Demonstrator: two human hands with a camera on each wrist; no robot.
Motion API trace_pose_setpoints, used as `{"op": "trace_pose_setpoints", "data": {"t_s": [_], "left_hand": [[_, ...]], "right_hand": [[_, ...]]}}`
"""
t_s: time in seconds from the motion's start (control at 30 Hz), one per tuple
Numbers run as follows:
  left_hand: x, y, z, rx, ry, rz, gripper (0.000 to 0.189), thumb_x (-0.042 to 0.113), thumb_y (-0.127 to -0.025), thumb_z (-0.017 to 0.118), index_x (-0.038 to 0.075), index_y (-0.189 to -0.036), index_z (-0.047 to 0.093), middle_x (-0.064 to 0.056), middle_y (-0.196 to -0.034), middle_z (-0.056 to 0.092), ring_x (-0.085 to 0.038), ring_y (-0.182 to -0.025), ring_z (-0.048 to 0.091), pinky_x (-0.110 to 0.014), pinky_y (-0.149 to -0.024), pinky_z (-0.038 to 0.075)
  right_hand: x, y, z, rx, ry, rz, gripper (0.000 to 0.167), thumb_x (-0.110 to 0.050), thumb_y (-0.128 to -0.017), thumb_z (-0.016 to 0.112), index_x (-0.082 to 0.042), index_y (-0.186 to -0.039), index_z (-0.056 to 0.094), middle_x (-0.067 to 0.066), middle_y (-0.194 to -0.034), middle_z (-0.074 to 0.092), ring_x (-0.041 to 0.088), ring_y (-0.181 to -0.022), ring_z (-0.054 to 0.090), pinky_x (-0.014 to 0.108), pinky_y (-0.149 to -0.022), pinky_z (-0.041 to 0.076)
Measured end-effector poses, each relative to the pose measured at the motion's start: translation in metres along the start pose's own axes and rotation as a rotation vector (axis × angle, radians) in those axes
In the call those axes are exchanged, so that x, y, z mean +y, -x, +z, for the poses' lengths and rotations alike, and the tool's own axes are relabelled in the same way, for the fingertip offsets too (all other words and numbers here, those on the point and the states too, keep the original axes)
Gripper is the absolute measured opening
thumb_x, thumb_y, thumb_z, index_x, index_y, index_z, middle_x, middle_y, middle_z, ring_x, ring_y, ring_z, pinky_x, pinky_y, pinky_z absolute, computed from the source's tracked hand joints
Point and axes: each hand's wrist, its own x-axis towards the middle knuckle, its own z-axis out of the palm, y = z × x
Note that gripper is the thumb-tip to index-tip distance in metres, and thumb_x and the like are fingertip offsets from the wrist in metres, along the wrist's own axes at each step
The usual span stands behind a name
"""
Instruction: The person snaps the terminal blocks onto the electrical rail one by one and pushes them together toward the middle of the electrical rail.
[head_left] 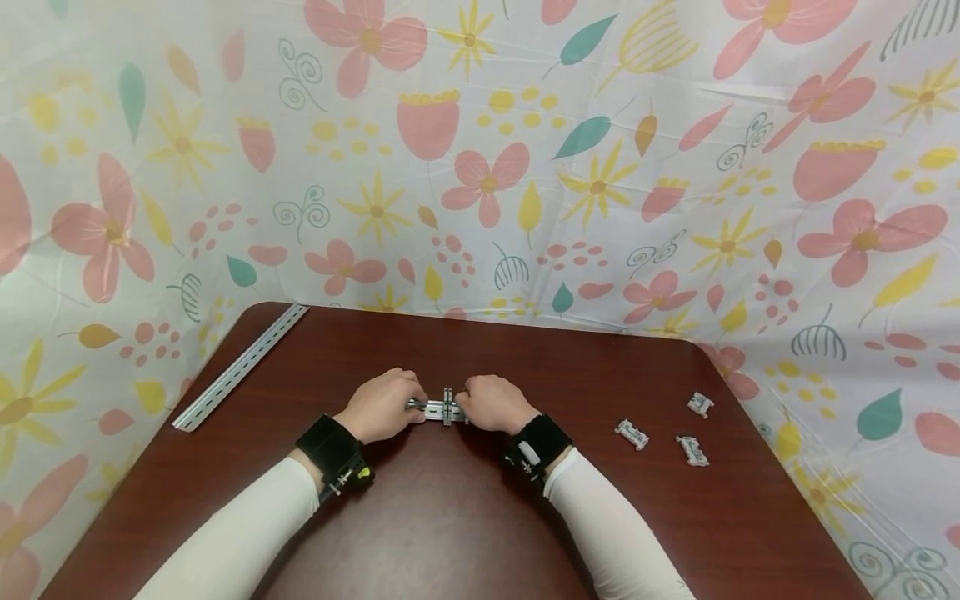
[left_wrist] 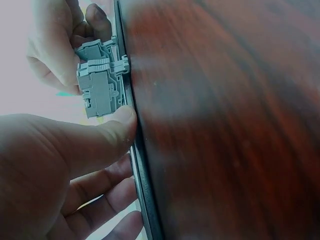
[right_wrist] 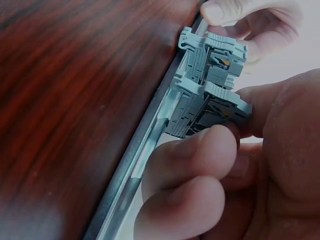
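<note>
My left hand (head_left: pixel 386 406) holds a short slotted metal DIN rail (head_left: pixel 433 411) near its left end. In the left wrist view its thumb (left_wrist: pixel 122 117) presses along the rail's edge, the other fingers lying on the far side. A grey terminal block (head_left: pixel 447 407) sits across the rail between both hands. Beside it, in the right wrist view, a second grey terminal block (right_wrist: pixel 207 110) is pinched by my right hand (head_left: pixel 497 403). This block stands against the rail; whether it is latched, I cannot tell. Part of it is hidden behind the fingers.
A long slotted rail (head_left: pixel 240 368) lies along the table's left edge. Three loose terminal blocks, one nearer (head_left: pixel 632 434), one at the front right (head_left: pixel 692 451) and one farther back (head_left: pixel 701 405), lie on the brown table (head_left: pixel 450 533). A flowered curtain (head_left: pixel 480 167) hangs behind.
</note>
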Motion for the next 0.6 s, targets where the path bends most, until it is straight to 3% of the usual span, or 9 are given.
{"op": "trace_pose_setpoints", "data": {"t_s": [0.07,0.1,0.33,0.6], "left_hand": [[0.000,0.000,0.000,0.001,0.001,-0.004,0.015,0.020,-0.095,0.092,0.014,-0.108,0.087,0.003,-0.102,0.071,-0.022,-0.104,0.066,-0.041,-0.086,0.059],[0.001,0.000,0.000,0.001,0.002,-0.006,0.015,0.020,-0.095,0.092,0.014,-0.108,0.087,0.003,-0.102,0.071,-0.023,-0.105,0.066,-0.041,-0.086,0.059],[0.000,-0.001,0.002,-0.003,0.013,-0.009,0.016,0.021,-0.095,0.092,0.014,-0.108,0.087,0.002,-0.105,0.072,-0.023,-0.106,0.067,-0.041,-0.087,0.059],[-0.001,-0.001,0.001,0.005,0.008,-0.029,0.016,0.021,-0.094,0.093,0.016,-0.108,0.088,0.004,-0.104,0.072,-0.022,-0.106,0.067,-0.041,-0.086,0.060]], "right_hand": [[0.015,-0.010,0.015,0.005,0.003,-0.015,0.038,-0.033,-0.113,0.053,-0.020,-0.078,0.064,-0.001,-0.074,0.056,0.019,-0.063,0.054,0.037,-0.064,0.048],[0.007,-0.004,0.007,0.007,0.019,-0.010,0.037,-0.032,-0.113,0.053,-0.018,-0.081,0.065,0.002,-0.076,0.057,0.022,-0.066,0.056,0.038,-0.065,0.049],[0.028,-0.020,0.026,-0.048,-0.048,0.040,0.039,-0.038,-0.113,0.054,-0.023,-0.079,0.066,-0.002,-0.074,0.058,0.019,-0.063,0.056,0.039,-0.065,0.049],[0.013,-0.013,0.013,-0.058,-0.052,0.021,0.039,-0.028,-0.113,0.054,-0.019,-0.077,0.062,0.001,-0.072,0.054,0.021,-0.061,0.053,0.041,-0.063,0.047]]}}
